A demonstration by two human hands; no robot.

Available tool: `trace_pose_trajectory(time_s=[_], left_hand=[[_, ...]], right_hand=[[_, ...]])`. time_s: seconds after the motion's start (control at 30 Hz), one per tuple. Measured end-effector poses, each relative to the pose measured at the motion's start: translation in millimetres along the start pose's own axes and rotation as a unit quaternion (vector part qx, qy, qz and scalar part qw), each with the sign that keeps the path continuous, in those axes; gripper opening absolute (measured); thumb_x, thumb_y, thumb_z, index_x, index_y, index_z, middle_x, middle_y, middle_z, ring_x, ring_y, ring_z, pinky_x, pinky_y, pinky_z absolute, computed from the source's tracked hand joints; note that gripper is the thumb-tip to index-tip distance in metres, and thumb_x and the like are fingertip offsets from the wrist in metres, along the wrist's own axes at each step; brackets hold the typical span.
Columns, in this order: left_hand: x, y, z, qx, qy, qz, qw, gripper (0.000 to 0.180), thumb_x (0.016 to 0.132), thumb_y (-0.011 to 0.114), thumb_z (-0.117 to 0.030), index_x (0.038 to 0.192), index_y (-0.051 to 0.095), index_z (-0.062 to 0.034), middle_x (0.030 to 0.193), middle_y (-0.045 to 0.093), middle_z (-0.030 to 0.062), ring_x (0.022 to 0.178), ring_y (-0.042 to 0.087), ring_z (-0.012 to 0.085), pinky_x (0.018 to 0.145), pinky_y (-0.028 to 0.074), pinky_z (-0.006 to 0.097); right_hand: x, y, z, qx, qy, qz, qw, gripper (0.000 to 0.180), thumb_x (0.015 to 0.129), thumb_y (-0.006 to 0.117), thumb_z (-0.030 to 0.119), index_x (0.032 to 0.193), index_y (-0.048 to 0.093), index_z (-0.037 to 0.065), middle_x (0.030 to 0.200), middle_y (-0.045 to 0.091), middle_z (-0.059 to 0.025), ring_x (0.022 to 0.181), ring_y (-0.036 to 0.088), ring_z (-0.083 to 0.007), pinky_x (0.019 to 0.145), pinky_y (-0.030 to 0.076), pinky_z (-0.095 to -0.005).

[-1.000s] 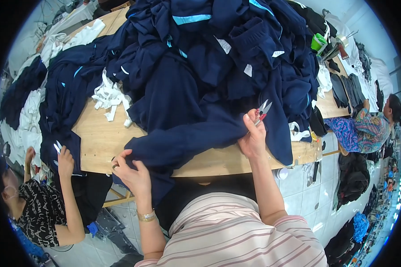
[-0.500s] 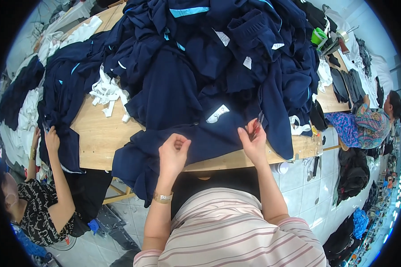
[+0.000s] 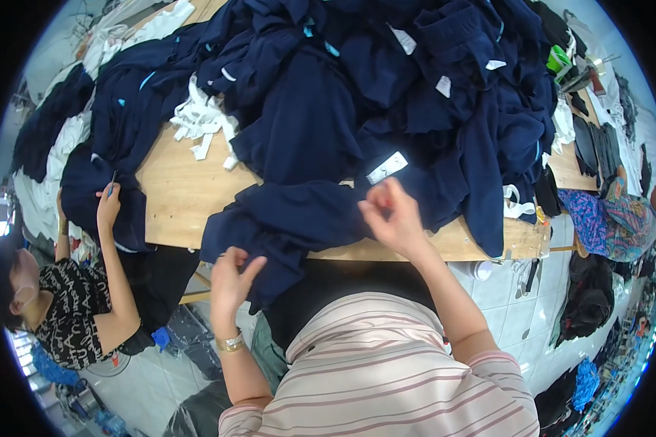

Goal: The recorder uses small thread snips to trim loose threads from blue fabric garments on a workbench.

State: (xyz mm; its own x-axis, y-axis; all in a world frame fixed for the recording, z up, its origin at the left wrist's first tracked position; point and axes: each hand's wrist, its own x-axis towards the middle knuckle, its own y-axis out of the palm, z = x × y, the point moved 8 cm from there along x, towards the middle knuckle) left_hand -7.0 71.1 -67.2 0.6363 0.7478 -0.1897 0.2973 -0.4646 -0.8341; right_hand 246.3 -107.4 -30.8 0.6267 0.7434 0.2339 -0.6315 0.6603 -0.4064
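A navy garment [image 3: 288, 211] lies across the front of the table, one end hanging over the edge. My left hand [image 3: 233, 284] is at its hanging left end, thumb spread from the curled fingers and nothing seen gripped. Over the garment's right part is my right hand [image 3: 397, 222], its fingers bent in toward the thumb; what they hold, if anything, is hidden. Just beyond that hand sits a white label [image 3: 388, 167] on navy cloth. A large pile of navy garments [image 3: 306, 109] rises behind, with more white tags and light-blue strips.
White fabric strips [image 3: 200, 120] lie on the wooden table [image 3: 175, 197] at left. A co-worker [image 3: 73, 309] at the left handles navy cloth, a small tool in one hand. Another person [image 3: 612, 218] sits at right. A white roll [image 3: 481, 270] is below the table edge.
My left hand has moved left and nearer me, its fingers spreading. My right hand has shifted left; the red-handled snips seen in it before no longer show. The garment is more bunched.
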Motion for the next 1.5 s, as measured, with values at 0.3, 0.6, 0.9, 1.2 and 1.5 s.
trace_pose_trajectory(time_s=[0.3, 0.6, 0.9, 1.2, 1.5], left_hand=[[-20, -52, -47, -0.029, 0.094, -0.249, 0.963, 0.030, 0.059, 0.057, 0.011, 0.085, 0.054, -0.0038, 0.074, 0.052, 0.0112, 0.068, 0.053, 0.0287, 0.061, 0.044, 0.036], [-60, -62, -118, 0.016, 0.336, -0.428, 0.838, 0.036, 0.050, 0.061, 0.003, 0.083, 0.057, -0.0120, 0.083, 0.047, 0.0049, 0.079, 0.048, 0.0259, 0.076, 0.037, 0.037], [-53, 42, -96, -0.173, 0.233, -0.077, 0.954, 0.019, 0.067, 0.079, -0.008, 0.066, 0.060, -0.0040, 0.063, 0.058, 0.0063, 0.060, 0.057, 0.0214, 0.053, 0.046, 0.031], [-14, 61, -84, 0.000, 0.062, -0.027, 0.998, 0.029, 0.082, 0.068, -0.028, 0.067, 0.064, -0.0033, 0.055, 0.059, 0.0128, 0.052, 0.060, 0.0308, 0.049, 0.046, 0.036], [-41, 59, -65, -0.200, -0.051, -0.018, 0.978, 0.029, 0.080, 0.071, -0.027, 0.067, 0.057, -0.0053, 0.053, 0.057, 0.0079, 0.048, 0.057, 0.0217, 0.049, 0.044, 0.032]], right_hand=[[32, 138, 19, -0.056, -0.138, 0.240, 0.959, 0.037, 0.076, 0.069, 0.013, 0.092, 0.038, 0.000, 0.083, 0.053, -0.0192, 0.079, 0.055, -0.0410, 0.066, 0.044, -0.0423], [42, 16, 76, 0.066, -0.151, -0.070, 0.984, 0.032, 0.066, 0.062, -0.010, 0.089, 0.044, 0.004, 0.080, 0.047, -0.0065, 0.065, 0.047, -0.0155, 0.061, 0.041, -0.0237], [-27, -27, -58, -0.055, 0.142, -0.070, 0.986, 0.023, 0.080, 0.059, -0.002, 0.089, 0.039, 0.003, 0.075, 0.049, -0.0065, 0.060, 0.050, -0.0106, 0.057, 0.042, -0.0222], [-33, 22, -18, -0.297, 0.022, 0.004, 0.954, 0.043, 0.070, 0.075, 0.021, 0.093, 0.045, 0.001, 0.088, 0.049, -0.0171, 0.085, 0.052, -0.0342, 0.066, 0.045, -0.0394], [-44, 3, -61, -0.189, 0.137, -0.069, 0.970, 0.034, 0.072, 0.062, 0.011, 0.097, 0.042, 0.000, 0.084, 0.056, -0.0220, 0.078, 0.057, -0.0393, 0.069, 0.045, -0.0446]])
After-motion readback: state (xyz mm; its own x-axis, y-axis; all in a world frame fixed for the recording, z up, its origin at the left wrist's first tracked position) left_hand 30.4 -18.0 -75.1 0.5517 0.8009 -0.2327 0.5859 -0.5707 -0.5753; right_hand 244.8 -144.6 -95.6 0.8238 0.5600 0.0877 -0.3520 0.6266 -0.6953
